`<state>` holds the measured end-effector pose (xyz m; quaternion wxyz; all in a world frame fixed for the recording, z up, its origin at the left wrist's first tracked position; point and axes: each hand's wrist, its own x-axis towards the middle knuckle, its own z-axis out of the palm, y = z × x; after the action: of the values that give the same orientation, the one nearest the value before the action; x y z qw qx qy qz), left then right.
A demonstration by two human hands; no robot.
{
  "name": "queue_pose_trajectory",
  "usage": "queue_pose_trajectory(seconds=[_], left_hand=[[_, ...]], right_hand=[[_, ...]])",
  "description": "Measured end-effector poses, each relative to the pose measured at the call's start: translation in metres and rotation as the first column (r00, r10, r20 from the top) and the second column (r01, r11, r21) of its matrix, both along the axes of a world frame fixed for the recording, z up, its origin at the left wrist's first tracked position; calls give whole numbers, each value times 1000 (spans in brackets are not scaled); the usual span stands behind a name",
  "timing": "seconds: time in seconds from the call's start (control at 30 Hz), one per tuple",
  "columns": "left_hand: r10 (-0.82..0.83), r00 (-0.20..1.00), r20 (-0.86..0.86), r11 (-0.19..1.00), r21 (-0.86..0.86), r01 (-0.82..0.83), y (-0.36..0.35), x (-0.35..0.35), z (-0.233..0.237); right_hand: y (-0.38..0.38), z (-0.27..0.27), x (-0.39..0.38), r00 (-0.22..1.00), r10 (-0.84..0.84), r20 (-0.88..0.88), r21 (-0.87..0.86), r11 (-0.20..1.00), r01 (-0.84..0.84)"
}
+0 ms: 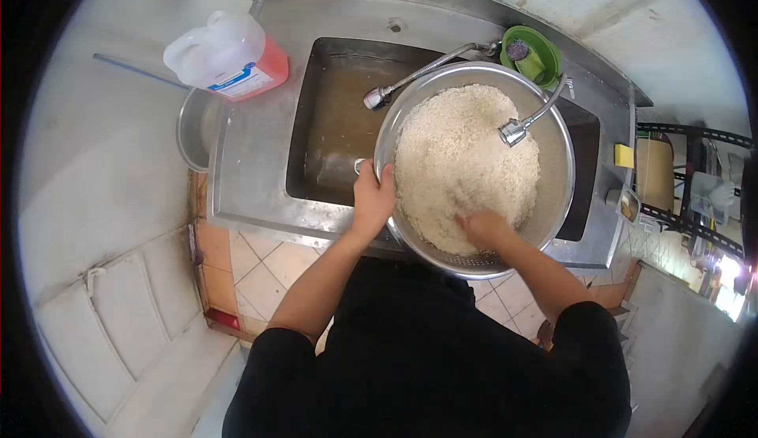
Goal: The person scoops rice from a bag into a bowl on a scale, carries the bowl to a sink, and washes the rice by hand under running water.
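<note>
A large metal colander (559,193) full of pale rice (466,154) rests over the sink, in front of my body. My left hand (373,199) is closed on its left rim, thumb up along the edge. Toward the near side of the bowl, my right hand (480,228) reaches into the rice. Its fingertips are sunk among the grains and blurred, so their grip is hidden. Above the rice hangs a flexible tap (513,131) with a chrome head. Another flexible tap (379,97) points over the left basin (335,122), which holds cloudy water.
A jug of pink liquid (264,63) stands on the counter's left. Behind the colander sits a green bowl (553,47) with a scrubber and a green pad. A yellow sponge (624,155) lies at the right edge, beside a black metal rack (695,131). A metal pot (188,134) is at far left.
</note>
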<state>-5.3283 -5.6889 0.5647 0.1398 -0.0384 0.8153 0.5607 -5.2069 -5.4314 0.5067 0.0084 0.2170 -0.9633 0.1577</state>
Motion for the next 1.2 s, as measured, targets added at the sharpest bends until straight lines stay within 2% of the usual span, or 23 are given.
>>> queue_pose_trajectory(seconds=[0.03, 0.07, 0.2, 0.27, 0.3, 0.33, 0.37, 0.4, 0.47, 0.5, 0.57, 0.63, 0.7, 0.73, 0.8, 0.83, 0.93, 1.0, 1.07, 1.1, 1.13, 1.17, 1.2], left_hand=[[19, 1000, 6, 1000, 23, -20, 3, 9, 1], [25, 1000, 13, 1000, 8, -26, 8, 23, 5], [65, 996, 61, 994, -94, -59, 15, 103, -3], [-28, 968, 248, 996, 89, 6, 6, 125, -5], [34, 981, 188, 986, 153, -64, 6, 121, -12], [79, 980, 184, 997, 4, -81, 15, 94, 26], [130, 963, 235, 990, 30, -141, 11, 70, 17], [120, 989, 91, 985, -135, -107, 14, 43, 23], [106, 994, -37, 982, -152, -110, 21, -3, 11], [84, 993, -80, 974, -202, -98, 21, -15, 5], [137, 988, -65, 974, -173, -146, 25, -2, 11], [211, 974, -85, 957, -187, -224, 26, 26, 9], [253, 959, -126, 938, -210, -275, 18, 71, -1], [273, 953, -132, 937, -188, -294, 14, 88, -3], [299, 954, -25, 948, -106, -300, 3, 107, -4], [308, 946, 98, 951, -24, -307, 0, 111, -3], [185, 975, 120, 982, -51, -180, -18, 56, 0], [179, 977, 114, 979, 78, -188, -14, 7, 3], [191, 976, 101, 967, 151, -205, -3, -9, 2], [199, 977, 74, 955, 208, -210, 2, -8, 1], [213, 974, 81, 948, 223, -226, 3, 2, 1], [239, 971, -10, 968, 78, -237, 2, 22, 3], [259, 960, -109, 961, -72, -268, 1, 43, 5]], right_hand=[[8, 28, -24, 885, -205, 419, 64, 978, 197], [14, 38, -42, 560, -369, 742, 205, 920, 334], [4, -24, -83, 466, -427, 775, 320, 901, 294], [-3, -45, -53, 637, -110, 763, 124, 992, 22], [8, -44, -34, 635, -109, 764, 110, 993, 37], [31, -40, -8, 724, 66, 686, -46, 998, -48], [45, -33, 11, 786, 232, 573, -183, 971, -154], [52, -8, 15, 783, 231, 577, -183, 971, -151], [66, 55, 5, 447, 122, 886, -39, 981, -190], [62, 47, 7, 446, 128, 886, -44, 980, -195], [40, 20, 27, 704, 280, 653, -231, 958, -167], [-7, -28, 19, 795, 492, 356, -223, 870, -439], [-58, -2, -30, 642, 123, 757, -126, 991, -42], [-72, -13, -42, 646, 127, 753, -128, 991, -46], [-94, -45, -54, 523, -38, 852, -103, 966, 237], [-89, -35, -54, 518, -41, 854, -100, 965, 241], [-35, 22, -34, 541, 106, 834, -198, 974, 114], [-12, 32, -4, 528, 121, 841, -191, 978, 79], [-6, 7, 33, 872, 258, 415, -246, 955, -166], [-21, 11, 23, 862, 266, 432, -234, 956, -178], [-48, 13, -5, 750, 98, 654, -137, 990, -10], [-73, 12, -32, 576, -77, 814, 2, 992, 130], [-94, 0, -55, 491, -273, 827, 118, 939, 323]])
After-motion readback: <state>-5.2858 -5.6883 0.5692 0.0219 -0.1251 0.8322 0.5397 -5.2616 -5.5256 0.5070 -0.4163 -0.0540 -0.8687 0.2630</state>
